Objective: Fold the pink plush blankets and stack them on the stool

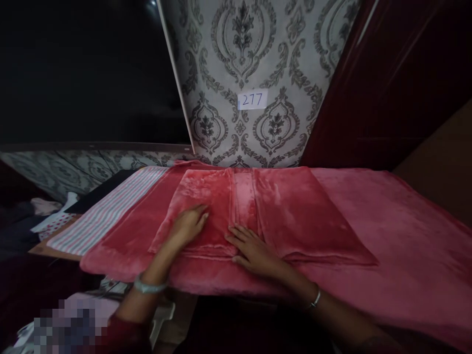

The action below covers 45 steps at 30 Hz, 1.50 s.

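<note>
A plush red blanket (pixel 302 211) lies folded on a table, its two sides turned in so that a narrow lighter strip shows between them. My left hand (pixel 190 223) rests on the left folded part, palm down, fingers stretched forward. Near the middle gap, my right hand (pixel 252 248) lies flat with its fingers spread across the edge of the left fold. Neither hand grips the fabric. Beneath the folded blanket spreads a pink plush cover (pixel 391 231), which hangs over the table's front edge.
A striped cloth (pixel 114 206) covers the table's left end, with a red-dotted cloth (pixel 55 223) beyond it. A large dark screen (pixel 92 73) hangs at the upper left. Patterned wallpaper bears a paper marked 277 (pixel 252 100). A dark red panel (pixel 376 88) stands at the right.
</note>
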Each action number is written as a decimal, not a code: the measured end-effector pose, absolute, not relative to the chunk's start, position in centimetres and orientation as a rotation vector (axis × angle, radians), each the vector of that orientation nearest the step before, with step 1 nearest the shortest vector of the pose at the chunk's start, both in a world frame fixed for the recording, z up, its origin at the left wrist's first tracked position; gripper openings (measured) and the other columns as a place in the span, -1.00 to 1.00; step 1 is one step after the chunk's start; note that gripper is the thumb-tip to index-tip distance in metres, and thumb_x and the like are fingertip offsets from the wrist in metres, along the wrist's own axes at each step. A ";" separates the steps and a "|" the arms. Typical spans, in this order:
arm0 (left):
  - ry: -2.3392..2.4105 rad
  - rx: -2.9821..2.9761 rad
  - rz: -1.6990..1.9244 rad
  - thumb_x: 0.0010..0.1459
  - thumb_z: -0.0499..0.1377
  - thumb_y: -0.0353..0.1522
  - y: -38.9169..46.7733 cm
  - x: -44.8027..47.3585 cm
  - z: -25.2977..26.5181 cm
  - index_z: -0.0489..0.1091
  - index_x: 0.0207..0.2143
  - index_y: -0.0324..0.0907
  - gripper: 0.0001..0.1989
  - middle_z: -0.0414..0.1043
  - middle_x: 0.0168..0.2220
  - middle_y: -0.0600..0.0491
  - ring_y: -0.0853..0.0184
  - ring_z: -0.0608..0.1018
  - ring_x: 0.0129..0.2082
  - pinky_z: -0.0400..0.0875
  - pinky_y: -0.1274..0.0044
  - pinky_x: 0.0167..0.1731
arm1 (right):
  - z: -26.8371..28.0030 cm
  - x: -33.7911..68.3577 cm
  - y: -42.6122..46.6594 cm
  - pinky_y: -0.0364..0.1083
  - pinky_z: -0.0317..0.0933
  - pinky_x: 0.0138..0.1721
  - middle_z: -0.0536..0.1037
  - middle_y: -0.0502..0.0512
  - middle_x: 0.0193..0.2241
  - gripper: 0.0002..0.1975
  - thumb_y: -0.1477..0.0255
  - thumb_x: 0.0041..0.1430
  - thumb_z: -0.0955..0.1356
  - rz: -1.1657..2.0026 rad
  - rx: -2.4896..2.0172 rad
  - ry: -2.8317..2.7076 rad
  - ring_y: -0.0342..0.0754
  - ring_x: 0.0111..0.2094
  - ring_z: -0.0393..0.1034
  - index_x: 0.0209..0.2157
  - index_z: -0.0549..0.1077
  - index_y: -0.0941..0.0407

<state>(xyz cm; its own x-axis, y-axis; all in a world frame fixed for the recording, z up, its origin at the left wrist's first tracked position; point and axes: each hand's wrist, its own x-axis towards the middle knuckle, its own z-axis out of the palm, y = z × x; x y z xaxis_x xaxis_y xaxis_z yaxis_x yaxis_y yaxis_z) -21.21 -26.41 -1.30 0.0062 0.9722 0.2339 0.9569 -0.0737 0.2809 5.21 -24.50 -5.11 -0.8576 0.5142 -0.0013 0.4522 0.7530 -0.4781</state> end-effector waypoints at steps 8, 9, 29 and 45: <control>2.276 1.969 0.329 0.26 0.16 -0.25 -12.7 -17.7 1.8 0.55 -0.20 -0.28 -0.72 0.62 -0.17 -0.15 0.20 0.62 -0.20 0.45 0.49 -0.17 | -5.5 5.1 -24.7 0.25 -0.17 0.41 0.13 0.17 0.42 -0.39 0.30 0.33 0.35 0.734 -0.772 -2.740 0.15 0.44 -0.10 0.36 0.26 0.06; 2.292 1.949 0.316 0.26 0.16 -0.21 -12.0 -17.2 1.5 0.55 -0.20 -0.28 -0.69 0.62 -0.17 -0.16 0.18 0.62 -0.20 0.45 0.49 -0.19 | -5.5 5.1 -24.7 0.25 -0.17 0.41 0.12 0.16 0.42 -0.38 0.29 0.32 0.36 0.743 -0.767 -2.736 0.15 0.44 -0.10 0.36 0.25 0.05; 2.442 1.965 0.299 0.35 0.16 -0.22 -4.2 -17.1 -0.2 0.47 0.00 -0.24 -0.69 0.48 0.06 -0.14 0.18 0.53 0.06 0.44 0.26 0.07 | -6.0 5.1 -24.8 0.22 -0.04 0.36 0.29 0.06 0.35 -0.54 0.36 0.31 0.38 0.813 -0.748 -2.581 0.12 0.40 0.02 0.22 0.44 -0.08; 2.054 2.210 0.234 0.34 0.10 -0.41 -1.8 -19.1 -1.8 0.46 0.05 -0.21 -0.72 0.52 0.02 -0.06 0.28 0.55 -0.04 0.45 0.42 0.02 | -6.2 5.6 -24.5 0.25 -0.05 0.35 0.30 0.06 0.34 -0.54 0.32 0.33 0.37 0.836 -0.739 -2.604 0.15 0.40 0.01 0.24 0.43 -0.07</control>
<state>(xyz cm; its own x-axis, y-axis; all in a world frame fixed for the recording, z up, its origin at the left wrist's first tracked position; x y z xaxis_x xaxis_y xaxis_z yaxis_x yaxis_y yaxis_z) -19.14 -1.83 -1.76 0.0696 0.9970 0.0345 0.9791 -0.0749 0.1889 5.57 -24.47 -6.22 -0.8199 0.5579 0.1286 0.3787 0.6969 -0.6090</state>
